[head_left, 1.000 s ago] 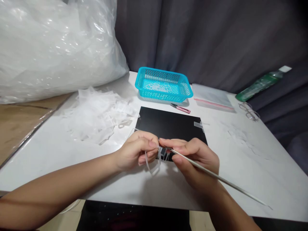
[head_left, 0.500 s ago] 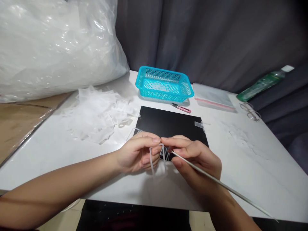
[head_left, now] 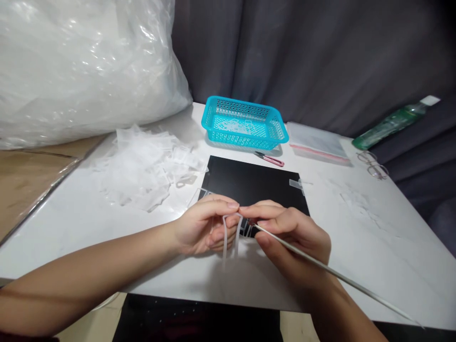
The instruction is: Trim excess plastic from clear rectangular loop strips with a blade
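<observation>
Between my hands hangs a thin, translucent white rectangular frame (head_left: 225, 237), its top edge at my fingertips and its lower part blurred. My left hand (head_left: 210, 225) is closed, with thumb and forefinger pinching the frame's top. My right hand (head_left: 294, 237) meets it fingertip to fingertip and also grips a long thin pale stick (head_left: 331, 270), which slants down to the lower right. The stick's near tip, by my fingers, looks dark reddish. Beneath my hands lies a black mat (head_left: 249, 180), with more clear frame pieces (head_left: 204, 194) at its left edge.
A loose pile of translucent white pieces (head_left: 142, 171) covers the table's left side. Behind the mat stand a blue basket (head_left: 245, 142) and a pink cutter (head_left: 272, 160). Farther right are a zip bag (head_left: 318, 142), a green bottle (head_left: 390, 126) and glasses (head_left: 374, 166). A big plastic bag (head_left: 89, 71) bulges at left.
The hanging frame has turned a little between my fingers, and its sides now look closer to upright. Both hands keep their pinch, and the stick stays in my right hand.
</observation>
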A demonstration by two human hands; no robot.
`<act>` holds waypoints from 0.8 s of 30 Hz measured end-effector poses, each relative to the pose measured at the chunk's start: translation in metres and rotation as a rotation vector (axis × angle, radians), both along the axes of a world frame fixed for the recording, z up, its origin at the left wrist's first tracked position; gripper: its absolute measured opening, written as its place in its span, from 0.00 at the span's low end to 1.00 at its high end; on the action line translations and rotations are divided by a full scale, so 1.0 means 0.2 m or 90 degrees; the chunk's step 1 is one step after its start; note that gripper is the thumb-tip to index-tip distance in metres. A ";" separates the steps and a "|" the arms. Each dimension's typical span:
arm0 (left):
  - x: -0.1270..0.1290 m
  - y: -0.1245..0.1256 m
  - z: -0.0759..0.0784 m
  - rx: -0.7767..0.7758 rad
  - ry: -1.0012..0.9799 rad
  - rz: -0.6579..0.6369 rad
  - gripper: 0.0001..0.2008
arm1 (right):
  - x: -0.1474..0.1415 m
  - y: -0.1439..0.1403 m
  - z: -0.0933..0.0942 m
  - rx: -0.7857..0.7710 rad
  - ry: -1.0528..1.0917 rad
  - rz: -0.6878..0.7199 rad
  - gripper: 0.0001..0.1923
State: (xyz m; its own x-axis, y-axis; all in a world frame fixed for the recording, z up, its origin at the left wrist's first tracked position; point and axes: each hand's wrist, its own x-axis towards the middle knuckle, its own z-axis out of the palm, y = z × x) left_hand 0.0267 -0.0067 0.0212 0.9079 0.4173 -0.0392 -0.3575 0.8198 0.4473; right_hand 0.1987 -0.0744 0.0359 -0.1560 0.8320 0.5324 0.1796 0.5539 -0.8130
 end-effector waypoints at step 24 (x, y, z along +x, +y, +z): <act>0.00 -0.03 -0.04 0.113 0.060 0.011 0.15 | -0.02 0.04 -0.07 0.180 -0.115 -0.139 0.15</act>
